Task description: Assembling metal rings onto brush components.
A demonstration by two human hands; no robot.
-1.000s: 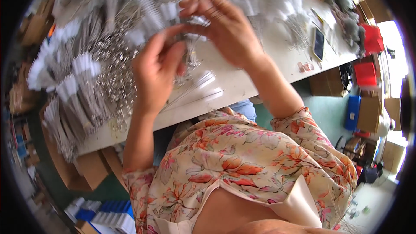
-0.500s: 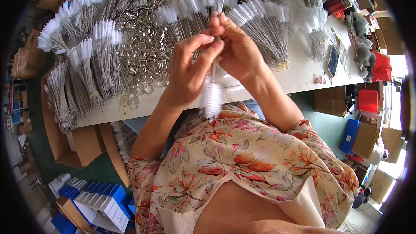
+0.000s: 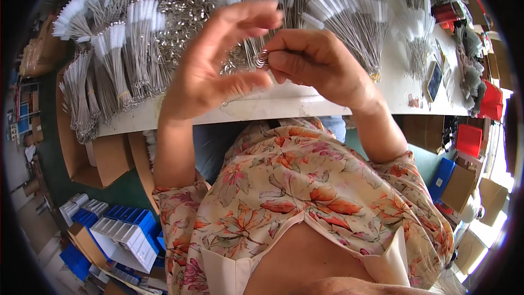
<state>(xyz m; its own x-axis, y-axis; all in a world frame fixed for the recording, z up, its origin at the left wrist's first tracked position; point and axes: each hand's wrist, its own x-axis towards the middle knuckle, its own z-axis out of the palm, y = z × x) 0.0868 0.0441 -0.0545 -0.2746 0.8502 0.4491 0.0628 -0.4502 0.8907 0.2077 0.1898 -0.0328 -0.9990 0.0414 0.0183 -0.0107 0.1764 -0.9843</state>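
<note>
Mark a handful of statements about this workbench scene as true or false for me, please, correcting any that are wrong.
1. The right hand pinches small metal rings. True.
2. The left hand is closed in a fist. False: it is open, thumb and fingers apart.
3. White-bristled brushes lie to both sides of a pile of loose rings. True.
4. The phone lies at the left end of the table. False: it lies toward the right end.
5. The person's top is floral. True.
</note>
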